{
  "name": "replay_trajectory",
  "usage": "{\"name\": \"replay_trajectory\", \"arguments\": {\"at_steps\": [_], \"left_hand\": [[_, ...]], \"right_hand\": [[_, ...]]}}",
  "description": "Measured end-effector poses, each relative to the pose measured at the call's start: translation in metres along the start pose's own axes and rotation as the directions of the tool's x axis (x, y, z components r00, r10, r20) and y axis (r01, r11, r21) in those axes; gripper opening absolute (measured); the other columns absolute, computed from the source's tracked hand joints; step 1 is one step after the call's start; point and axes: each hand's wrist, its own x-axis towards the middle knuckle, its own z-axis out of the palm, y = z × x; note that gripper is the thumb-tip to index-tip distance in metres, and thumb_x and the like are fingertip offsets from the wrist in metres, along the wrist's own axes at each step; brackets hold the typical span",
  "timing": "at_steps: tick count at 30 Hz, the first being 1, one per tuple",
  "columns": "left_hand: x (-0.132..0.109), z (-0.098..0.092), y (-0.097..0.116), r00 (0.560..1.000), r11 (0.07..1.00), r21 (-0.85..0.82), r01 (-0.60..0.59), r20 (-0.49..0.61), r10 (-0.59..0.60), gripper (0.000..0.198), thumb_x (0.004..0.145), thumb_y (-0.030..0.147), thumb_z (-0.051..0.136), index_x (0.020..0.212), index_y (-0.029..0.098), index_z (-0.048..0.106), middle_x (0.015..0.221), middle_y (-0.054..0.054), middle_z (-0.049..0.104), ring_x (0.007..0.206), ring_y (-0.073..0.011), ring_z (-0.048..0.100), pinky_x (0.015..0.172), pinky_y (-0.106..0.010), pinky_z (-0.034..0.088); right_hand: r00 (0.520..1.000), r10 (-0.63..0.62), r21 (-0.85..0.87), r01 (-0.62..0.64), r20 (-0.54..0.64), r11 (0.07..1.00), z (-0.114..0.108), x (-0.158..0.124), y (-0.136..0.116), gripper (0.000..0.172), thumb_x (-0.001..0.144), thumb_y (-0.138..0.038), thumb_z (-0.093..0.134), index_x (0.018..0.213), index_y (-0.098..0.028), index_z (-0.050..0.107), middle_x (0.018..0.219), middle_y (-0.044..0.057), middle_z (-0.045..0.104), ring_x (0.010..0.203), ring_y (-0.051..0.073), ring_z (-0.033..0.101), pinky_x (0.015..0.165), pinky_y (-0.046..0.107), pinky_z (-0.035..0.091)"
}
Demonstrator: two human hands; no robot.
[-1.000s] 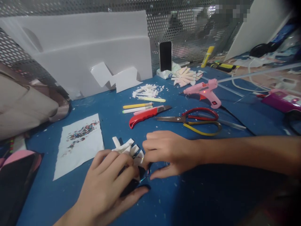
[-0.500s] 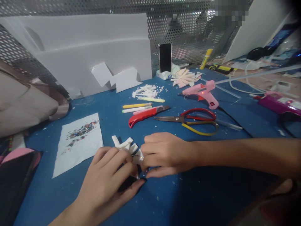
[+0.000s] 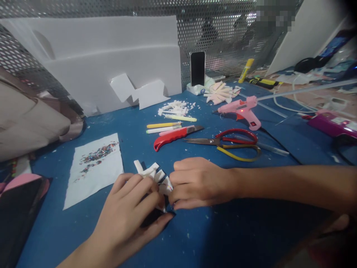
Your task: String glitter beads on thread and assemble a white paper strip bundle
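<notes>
Between my two hands sits a white piece with several short strips [image 3: 153, 170] sticking out like petals. My left hand [image 3: 131, 203] curls around its near left side, fingers closed on it and thumb stretched along the table. My right hand [image 3: 195, 182] is closed in a pinch at the right edge of the piece. Whatever lies in that pinch is too small and covered to make out. The middle of the white piece is mostly hidden under my left fingers. To the left, a white paper sheet [image 3: 108, 171] carries a scatter of small shiny coloured gems [image 3: 97, 154].
Beyond my hands lie a red-handled craft knife [image 3: 170, 139], scissors [image 3: 202, 141], several thin markers [image 3: 163, 125] and white scraps [image 3: 175, 108]. A pink glue gun [image 3: 242, 109] rests at right, its cord trailing. A phone [image 3: 198, 69] stands at the back.
My right thumb has drawn in slightly closer to the fingers at the edge of the white piece. My left hand stays around it; the view has shifted a little.
</notes>
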Motion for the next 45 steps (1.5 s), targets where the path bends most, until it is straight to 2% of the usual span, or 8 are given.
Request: {"name": "replay_trajectory", "arguments": {"at_steps": [10, 16, 39, 45], "left_hand": [[0.0001, 0.0009, -0.0006, 1.000, 1.000, -0.012, -0.008, -0.012, 0.008, 0.011, 0.088, 0.024, 0.065, 0.081, 0.020, 0.058, 0.080, 0.000, 0.058, 0.076, -0.0197, 0.051, 0.075, -0.037, 0.032], [0.0006, -0.0001, -0.0006, 0.999, 1.000, 0.007, -0.010, 0.030, 0.010, 0.011, 0.087, 0.023, 0.067, 0.082, 0.020, 0.057, 0.081, -0.001, 0.059, 0.077, -0.0203, 0.051, 0.077, -0.038, 0.032], [0.0009, 0.0006, 0.0001, 1.000, 1.000, -0.022, -0.001, -0.002, 0.000, 0.011, 0.089, 0.024, 0.065, 0.082, 0.020, 0.058, 0.081, -0.001, 0.059, 0.078, -0.0198, 0.052, 0.076, -0.038, 0.032], [0.0011, 0.0005, -0.0015, 1.000, 1.000, -0.007, -0.012, 0.010, 0.012, 0.013, 0.087, 0.024, 0.068, 0.082, 0.019, 0.057, 0.081, -0.001, 0.058, 0.078, -0.0197, 0.051, 0.076, -0.038, 0.032]], "right_hand": [[1.000, -0.003, -0.014, 0.003, -0.010, 1.000, -0.0021, 0.0009, -0.0010, 0.017, 0.096, -0.030, 0.059, 0.087, -0.020, 0.070, 0.078, 0.000, 0.058, 0.071, 0.016, 0.037, 0.063, 0.029, 0.029], [1.000, -0.005, -0.019, 0.005, -0.012, 1.000, -0.0018, 0.0004, -0.0010, 0.017, 0.096, -0.029, 0.059, 0.088, -0.019, 0.070, 0.078, 0.001, 0.058, 0.072, 0.016, 0.038, 0.064, 0.029, 0.030], [1.000, 0.003, -0.015, -0.003, -0.004, 1.000, -0.0012, -0.0006, -0.0009, 0.020, 0.099, -0.032, 0.055, 0.089, -0.020, 0.069, 0.076, 0.001, 0.055, 0.072, 0.017, 0.037, 0.065, 0.029, 0.030], [1.000, -0.001, -0.020, 0.000, -0.024, 1.000, 0.0001, -0.0001, -0.0011, 0.024, 0.099, -0.028, 0.053, 0.083, -0.019, 0.068, 0.073, 0.001, 0.053, 0.070, 0.017, 0.034, 0.064, 0.030, 0.029]]}}
